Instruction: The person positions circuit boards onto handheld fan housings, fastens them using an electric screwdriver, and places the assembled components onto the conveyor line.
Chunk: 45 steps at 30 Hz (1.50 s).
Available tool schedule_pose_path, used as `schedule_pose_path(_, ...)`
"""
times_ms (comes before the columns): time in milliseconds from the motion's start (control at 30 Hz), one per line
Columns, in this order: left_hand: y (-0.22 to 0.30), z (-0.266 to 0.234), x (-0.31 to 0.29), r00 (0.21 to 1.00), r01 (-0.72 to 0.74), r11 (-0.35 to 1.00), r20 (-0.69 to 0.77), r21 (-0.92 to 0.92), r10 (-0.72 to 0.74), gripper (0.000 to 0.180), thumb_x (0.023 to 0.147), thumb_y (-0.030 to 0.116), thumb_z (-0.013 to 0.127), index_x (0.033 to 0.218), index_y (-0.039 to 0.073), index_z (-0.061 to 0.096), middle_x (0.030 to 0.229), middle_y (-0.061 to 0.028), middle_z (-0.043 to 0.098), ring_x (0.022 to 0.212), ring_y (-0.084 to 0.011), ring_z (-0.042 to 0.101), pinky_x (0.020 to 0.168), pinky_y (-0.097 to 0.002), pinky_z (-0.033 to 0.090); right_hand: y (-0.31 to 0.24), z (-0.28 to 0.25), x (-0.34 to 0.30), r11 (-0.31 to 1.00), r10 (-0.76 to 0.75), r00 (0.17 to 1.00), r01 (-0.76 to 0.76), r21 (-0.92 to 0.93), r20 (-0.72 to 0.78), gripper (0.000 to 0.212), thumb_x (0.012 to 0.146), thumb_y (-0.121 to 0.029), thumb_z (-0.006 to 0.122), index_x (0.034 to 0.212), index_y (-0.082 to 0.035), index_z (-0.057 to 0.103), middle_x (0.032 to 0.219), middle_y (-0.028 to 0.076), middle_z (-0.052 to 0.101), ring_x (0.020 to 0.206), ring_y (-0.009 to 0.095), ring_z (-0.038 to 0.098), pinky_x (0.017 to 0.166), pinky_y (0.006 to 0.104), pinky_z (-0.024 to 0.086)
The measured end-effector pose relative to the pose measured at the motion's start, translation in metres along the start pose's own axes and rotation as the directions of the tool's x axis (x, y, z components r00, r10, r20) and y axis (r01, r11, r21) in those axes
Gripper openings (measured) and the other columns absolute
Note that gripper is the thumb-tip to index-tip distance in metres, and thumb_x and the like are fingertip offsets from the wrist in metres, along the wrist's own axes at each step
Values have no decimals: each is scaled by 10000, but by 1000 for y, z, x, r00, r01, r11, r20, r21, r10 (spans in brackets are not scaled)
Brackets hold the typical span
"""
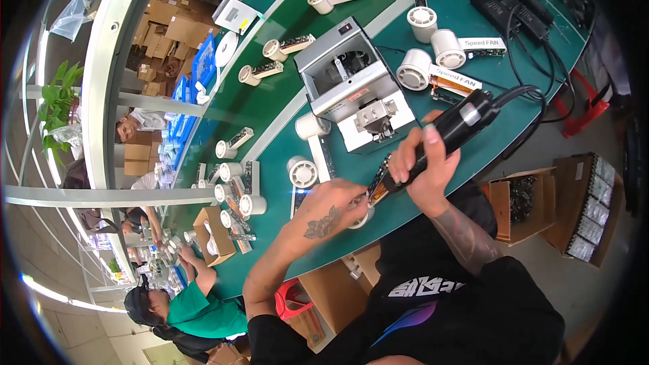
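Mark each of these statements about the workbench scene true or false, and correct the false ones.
1. The right hand holds a black corded power screwdriver. True.
2. The left hand is resting flat on the floor. False: it steadies a small white fan part at the edge of the green bench.
3. A grey metal machine stands on the bench beyond the hands. True.
4. The bench top is red. False: it is green.
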State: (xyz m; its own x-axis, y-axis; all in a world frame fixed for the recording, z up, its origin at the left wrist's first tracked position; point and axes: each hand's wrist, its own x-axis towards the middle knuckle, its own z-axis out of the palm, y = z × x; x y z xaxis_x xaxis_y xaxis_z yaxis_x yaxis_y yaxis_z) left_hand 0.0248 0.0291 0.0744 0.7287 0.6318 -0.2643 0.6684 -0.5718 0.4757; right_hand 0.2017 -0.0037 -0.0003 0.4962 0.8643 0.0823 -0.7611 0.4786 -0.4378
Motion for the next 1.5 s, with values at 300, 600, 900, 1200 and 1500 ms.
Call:
schedule_pose_path(300, 1, 0, 1, 999, 43, 999, 8, -3, -43, 239, 889, 164, 647, 1033, -16, 710, 912, -215, 699, 879, -401, 673, 781, -448, 550, -4, 2, -3, 994, 61, 998, -64, 93, 27, 260, 1020, -179, 512, 1198, -31, 393, 587, 73, 462, 393, 156, 424, 408, 347, 401)
schedule_pose_path(600, 5, -2, 4, 999, 39, 998, 19, -44, -38, 235, 881, 143, 654, 1039, -20, 714, 933, -231, 692, 865, -406, 673, 773, -441, 547, 6, -9, -1, 996, -37, 997, 41, -73, 64, 268, 1048, -249, 465, 1235, -75, 384, 570, 42, 403, 382, 143, 393, 389, 322, 380)
schedule_pose_path(900, -1, -3, 0, 998, 69, 995, 4, -67, -69, 259, 877, 167, 666, 1046, -20, 724, 918, -239, 695, 852, -407, 676, 781, -430, 549, -14, 0, -2, 990, 82, 996, -85, 112, 35, 276, 1038, -215, 505, 1217, -40, 389, 566, 70, 446, 392, 157, 427, 406, 340, 394)
schedule_pose_path(1200, 2, -2, 0, 999, 51, 998, -10, -37, -51, 230, 861, 128, 680, 1031, -22, 720, 929, -224, 704, 850, -393, 678, 771, -424, 552, 7, -11, 0, 999, 24, 998, -22, 43, -51, 251, 1050, -253, 481, 1205, -67, 415, 571, 51, 428, 392, 143, 416, 397, 318, 381)
schedule_pose_path(1500, 20, 4, 4, 994, 103, 994, -22, -17, -104, 154, 861, 96, 683, 932, -40, 677, 880, -193, 688, 868, -382, 661, 747, -451, 540, 14, -11, 0, 998, -27, 986, 19, -56, -163, 239, 1051, -249, 498, 1187, -63, 433, 573, 57, 436, 382, 147, 409, 391, 323, 381)
